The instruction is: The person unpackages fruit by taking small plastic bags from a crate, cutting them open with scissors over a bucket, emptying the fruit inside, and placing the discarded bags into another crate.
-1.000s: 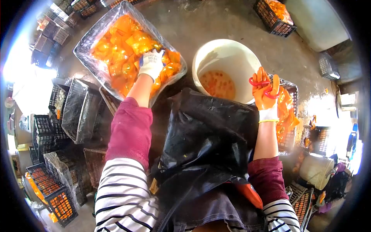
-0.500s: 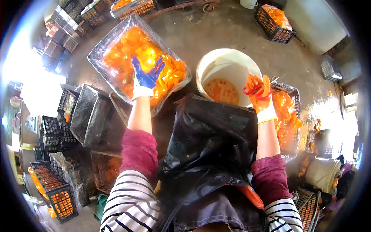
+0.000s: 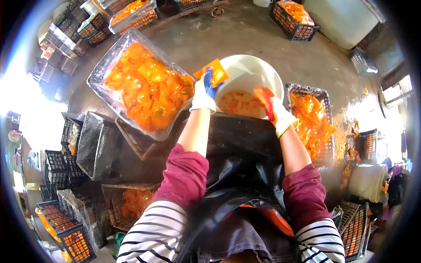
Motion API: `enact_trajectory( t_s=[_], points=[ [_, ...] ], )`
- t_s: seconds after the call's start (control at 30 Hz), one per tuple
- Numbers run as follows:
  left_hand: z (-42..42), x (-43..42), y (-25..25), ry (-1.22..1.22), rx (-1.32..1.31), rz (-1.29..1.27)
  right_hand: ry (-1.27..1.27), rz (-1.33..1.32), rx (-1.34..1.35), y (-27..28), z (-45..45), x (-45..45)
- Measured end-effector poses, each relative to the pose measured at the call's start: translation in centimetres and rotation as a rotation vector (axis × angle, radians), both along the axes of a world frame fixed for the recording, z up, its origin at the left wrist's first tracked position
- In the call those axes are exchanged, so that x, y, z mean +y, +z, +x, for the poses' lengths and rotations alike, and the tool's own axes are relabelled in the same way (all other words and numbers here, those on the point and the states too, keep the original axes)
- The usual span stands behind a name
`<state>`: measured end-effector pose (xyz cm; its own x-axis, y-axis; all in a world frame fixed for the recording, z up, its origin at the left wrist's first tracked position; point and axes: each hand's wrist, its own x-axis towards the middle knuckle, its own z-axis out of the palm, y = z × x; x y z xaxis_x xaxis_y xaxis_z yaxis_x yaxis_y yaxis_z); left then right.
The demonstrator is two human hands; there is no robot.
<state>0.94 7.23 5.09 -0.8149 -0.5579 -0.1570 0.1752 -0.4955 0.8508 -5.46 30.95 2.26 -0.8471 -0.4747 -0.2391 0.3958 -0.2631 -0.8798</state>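
Note:
My left hand (image 3: 205,95), in a blue and white glove, grips a shiny orange plastic packet (image 3: 216,72) at the left rim of a white bucket (image 3: 276,72). Pale orange liquid with floating bits lies in the bucket. My right hand (image 3: 280,115), in an orange and white glove, is over the bucket's right side, its fingers closed and blurred around what look like red-handled scissors (image 3: 268,110); the blades cannot be made out. Left of the bucket, a plastic-lined crate (image 3: 97,79) is heaped with orange packets. A black apron (image 3: 245,140) covers my front.
A dark crate (image 3: 326,94) of orange plastic stands right of the bucket. Stacked black crates (image 3: 57,171) line the left side. Another filled crate (image 3: 302,31) sits on the wet floor farther off, beside a large pale tub (image 3: 342,19).
My left hand has moved right from the lined crate to the bucket, now with a packet in it. My right hand has shifted left and down over the bucket. The view has shifted slightly.

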Motion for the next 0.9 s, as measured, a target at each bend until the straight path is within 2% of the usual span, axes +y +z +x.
enact_trajectory(
  t_s=[0.03, 0.13, 0.2, 0.3, 0.4, 0.43, 0.5, 0.57, 0.67, 0.8, 0.9],
  points=[
    [0.1, 0.0, 0.0, -0.011, -0.038, -0.223, 0.162, 0.276, 0.162, 1.0, 0.2, 0.2],
    [-0.3, 0.2, -0.4, -0.053, 0.062, -0.206, 0.277, 0.483, 0.456, 0.3, 0.5, -0.6],
    [-0.5, -0.1, 0.1, -0.130, -0.070, 0.009, 0.348, 0.591, 0.595, 0.5, 0.7, -1.2],
    [-1.1, -0.6, -1.9, -0.173, -0.097, -0.071, 0.401, 0.746, 0.777, 2.7, 1.5, -1.9],
    [-1.5, -0.8, -1.4, -0.212, -0.225, -0.117, 0.459, 0.710, 0.678, 3.8, 2.1, -1.8],
    [-1.8, -1.0, -1.1, -0.222, -0.289, -0.126, 0.454, 0.670, 0.563, 4.2, 2.3, -1.8],
    [-1.5, -1.2, -1.0, -0.218, -0.058, -0.603, 0.439, 0.583, 0.338, 5.0, 2.8, -1.9],
    [-1.1, 0.1, 0.2, -0.283, 0.073, 0.123, 0.371, 0.498, 0.302, 3.3, 2.2, -1.9],
    [-0.6, 1.1, 0.6, -0.404, -0.075, 0.163, 0.276, 0.398, 0.273, 1.9, 1.3, -2.0],
    [-0.7, 0.9, 0.3, -0.456, -0.052, -0.090, 0.235, 0.454, 0.355, 3.5, 2.2, -2.5],
    [-0.2, 1.2, 0.9, -0.372, 0.013, 0.052, 0.218, 0.244, 0.161, 3.0, 2.1, -2.5]
  ],
)
